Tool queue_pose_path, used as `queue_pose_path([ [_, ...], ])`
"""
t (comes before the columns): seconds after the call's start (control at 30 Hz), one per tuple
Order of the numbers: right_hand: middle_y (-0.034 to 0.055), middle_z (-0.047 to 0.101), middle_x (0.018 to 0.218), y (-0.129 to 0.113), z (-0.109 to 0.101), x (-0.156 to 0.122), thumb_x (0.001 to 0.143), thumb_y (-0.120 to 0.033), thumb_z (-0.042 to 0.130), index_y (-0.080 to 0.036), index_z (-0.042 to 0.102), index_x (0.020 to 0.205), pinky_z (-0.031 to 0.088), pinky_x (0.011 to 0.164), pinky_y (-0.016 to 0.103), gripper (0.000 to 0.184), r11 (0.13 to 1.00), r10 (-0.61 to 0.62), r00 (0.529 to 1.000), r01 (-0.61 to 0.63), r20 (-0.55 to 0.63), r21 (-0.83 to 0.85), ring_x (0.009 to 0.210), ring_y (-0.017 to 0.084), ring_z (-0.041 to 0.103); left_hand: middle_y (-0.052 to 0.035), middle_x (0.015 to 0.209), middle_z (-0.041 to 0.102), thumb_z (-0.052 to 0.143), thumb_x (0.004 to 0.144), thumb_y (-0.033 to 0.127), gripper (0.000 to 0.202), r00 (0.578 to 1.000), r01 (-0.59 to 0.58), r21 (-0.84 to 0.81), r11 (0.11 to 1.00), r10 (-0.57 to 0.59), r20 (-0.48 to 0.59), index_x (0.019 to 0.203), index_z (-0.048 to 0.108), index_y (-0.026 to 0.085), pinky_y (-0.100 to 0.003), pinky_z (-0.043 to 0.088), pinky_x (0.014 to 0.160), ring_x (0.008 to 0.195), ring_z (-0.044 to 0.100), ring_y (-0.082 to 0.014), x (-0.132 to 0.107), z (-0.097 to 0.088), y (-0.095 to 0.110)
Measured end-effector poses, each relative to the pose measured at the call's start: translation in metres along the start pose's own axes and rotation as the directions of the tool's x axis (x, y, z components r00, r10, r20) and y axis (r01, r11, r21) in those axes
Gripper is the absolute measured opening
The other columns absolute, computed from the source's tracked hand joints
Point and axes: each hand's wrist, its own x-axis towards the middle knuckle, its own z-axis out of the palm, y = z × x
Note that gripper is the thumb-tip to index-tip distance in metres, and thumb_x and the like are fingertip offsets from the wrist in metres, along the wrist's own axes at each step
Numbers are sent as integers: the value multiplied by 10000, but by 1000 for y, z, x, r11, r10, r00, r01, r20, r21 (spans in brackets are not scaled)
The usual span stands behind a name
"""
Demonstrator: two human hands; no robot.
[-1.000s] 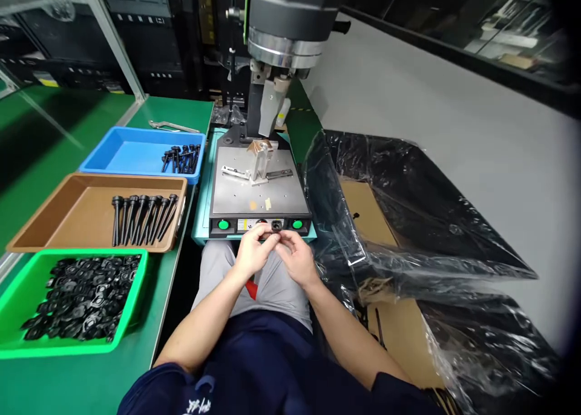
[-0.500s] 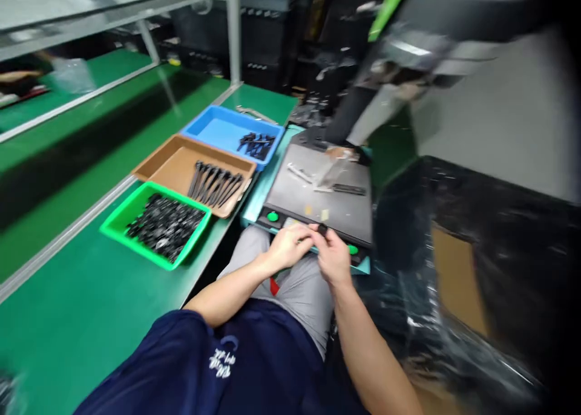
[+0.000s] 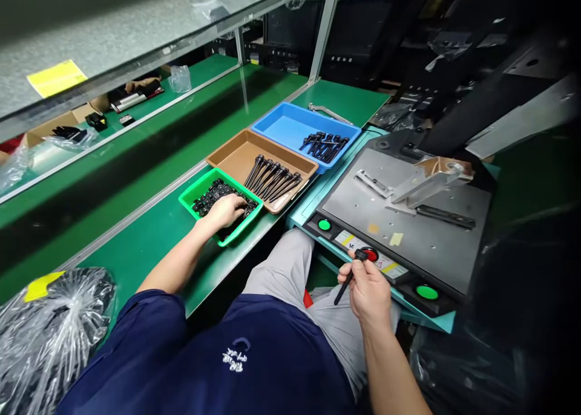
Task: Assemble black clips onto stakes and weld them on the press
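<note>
Counting from the chest, the right hand at two o'clock pinches a black bolt near its head, the shaft slanting down toward seven o'clock. Just past the bolt's head is a red button. Toward eleven o'clock, the left hand dips, fingers bent, into small black parts inside a green tray; I cannot tell whether it grips any. Beyond, near twelve, a brown tray holds longer bolts; farther, toward one, lies a blue tray.
</note>
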Motion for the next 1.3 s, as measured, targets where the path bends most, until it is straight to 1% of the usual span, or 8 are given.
queue_pose_path([
  [0.27,-21,606,636,16,-12,-14,761,-585,754,-147,650,1007,479,482,226,513,998,55,998,-55,-35,-9,517,107,561,-89,952,737,656,791,212,252,996,39,3,999,-39,82,1020,756,194,-340,508,782,885,677,-260,2,-6,-5],
  [0.37,-33,589,618,15,-8,-17,796,-605,706,-165,626,1066,470,462,235,523,996,88,996,-88,4,5,493,114,551,-84,925,726,641,805,218,190,998,15,-59,998,-19,-66,945,768,196,-341,505,796,871,666,-245,-11,-17,2],
  [0.47,-64,525,576,6,3,-22,842,-598,652,-182,608,1100,392,401,210,492,995,101,992,-101,79,-8,428,92,467,-71,933,723,632,845,292,212,964,-28,-266,963,-45,-263,988,753,192,-329,517,770,813,658,-207,-28,-16,33],
  [0.67,-40,495,575,-18,29,-39,899,-563,578,-177,606,806,305,393,212,398,990,129,934,-100,333,-103,434,75,382,-65,904,745,712,823,350,228,984,-154,-802,578,17,-177,969,762,182,-299,551,722,779,682,-176,-32,46,131],
  [0.8,-49,475,534,-25,31,-41,932,-540,528,-193,567,747,302,413,225,395,991,91,949,-57,301,-123,422,81,378,-84,1003,756,750,795,335,224,987,-157,-907,391,93,-130,965,780,193,-334,579,811,910,706,-204,-22,85,175],
  [1.0,-25,563,661,-17,9,-38,932,-517,524,-201,567,807,331,444,233,343,978,38,984,-2,172,-208,471,89,414,-104,1125,747,768,782,340,210,984,-82,-951,297,173,-31,939,790,202,-426,542,982,1076,692,-251,-15,96,195],
  [1.17,-31,543,607,-12,-2,-39,959,-480,499,-200,570,753,350,489,234,355,936,-7,982,72,189,-343,488,93,420,-119,1055,765,853,676,319,224,967,171,-977,128,170,191,827,776,172,-467,516,996,1046,704,-276,-9,100,197],
  [1.3,-38,506,547,-19,-2,-40,958,-499,487,-192,578,723,329,466,229,397,960,60,969,10,239,-279,456,87,401,-115,1009,773,901,593,278,267,934,317,-948,-2,173,312,793,770,160,-467,507,988,992,714,-266,-5,104,195],
])
